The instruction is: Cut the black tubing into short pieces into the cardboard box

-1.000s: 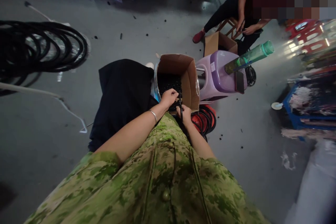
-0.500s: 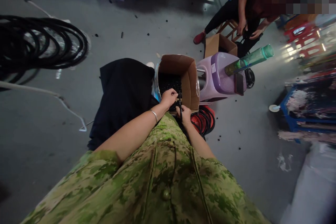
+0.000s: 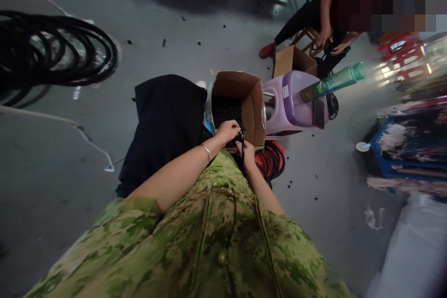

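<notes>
Far to the left, a coil of black hose (image 3: 52,51) lies on the grey floor (image 3: 167,23), well apart from the seated person. Nearer in, a dark cloth (image 3: 167,121) drapes over the knee, just beside an open cardboard box (image 3: 253,102) filled with small black pieces (image 3: 226,109). The left hand (image 3: 228,131) hovers at the near edge of that box, fingers curled narrow around the top of a thin black strip (image 3: 242,142). The strip runs roughly upright between the two hands, with the right hand (image 3: 248,153) pinching its lower end just below and right of the left. Both hands are equally close to it. What the strip really is stays hard to make out, and the fingertips are hidden. Beyond lie red rings (image 3: 272,160), a purple stool (image 3: 293,104) and a green bottle (image 3: 331,83).
</notes>
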Motion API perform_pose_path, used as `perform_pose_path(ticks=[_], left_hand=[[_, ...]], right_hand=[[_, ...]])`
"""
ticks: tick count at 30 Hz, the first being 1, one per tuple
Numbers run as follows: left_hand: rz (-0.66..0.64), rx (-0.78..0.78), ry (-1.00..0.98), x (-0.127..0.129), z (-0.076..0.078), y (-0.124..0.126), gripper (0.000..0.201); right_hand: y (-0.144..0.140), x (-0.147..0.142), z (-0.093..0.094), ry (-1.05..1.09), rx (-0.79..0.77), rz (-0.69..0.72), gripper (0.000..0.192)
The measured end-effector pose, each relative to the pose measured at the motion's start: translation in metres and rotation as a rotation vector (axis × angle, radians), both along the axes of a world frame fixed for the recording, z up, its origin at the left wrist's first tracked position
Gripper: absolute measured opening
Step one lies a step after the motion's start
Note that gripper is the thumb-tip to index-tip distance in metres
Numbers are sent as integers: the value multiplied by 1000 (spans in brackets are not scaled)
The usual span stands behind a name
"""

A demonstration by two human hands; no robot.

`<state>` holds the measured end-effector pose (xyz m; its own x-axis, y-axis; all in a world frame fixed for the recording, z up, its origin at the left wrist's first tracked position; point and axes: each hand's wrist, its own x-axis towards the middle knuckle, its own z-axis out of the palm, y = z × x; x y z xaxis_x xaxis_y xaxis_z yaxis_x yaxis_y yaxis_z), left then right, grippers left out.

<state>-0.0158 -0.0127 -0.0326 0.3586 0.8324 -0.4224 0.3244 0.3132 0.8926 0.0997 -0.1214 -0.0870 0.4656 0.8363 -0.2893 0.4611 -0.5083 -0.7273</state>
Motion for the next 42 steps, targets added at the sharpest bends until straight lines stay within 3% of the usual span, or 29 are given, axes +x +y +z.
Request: perform_pose_path(ticks=[7,12,20,27,42], left_hand=[[50,-202,-68,2,1,-2,10],[105,-237,-105,3,6,0,11],[83,-280,-190,3,13,-2,9],[74,-283,-225,3,18,-3,9],[3,-223,-177,1,15,-4,11]], right_hand=[[5,-4,-6,-24,16,17,38],[7,-5,-7,-45,9,16,43],[8,4,6,248,-10,-89,43],[-11,11,38,223,56,110,41],[-10,17,53,216,1,223,46]])
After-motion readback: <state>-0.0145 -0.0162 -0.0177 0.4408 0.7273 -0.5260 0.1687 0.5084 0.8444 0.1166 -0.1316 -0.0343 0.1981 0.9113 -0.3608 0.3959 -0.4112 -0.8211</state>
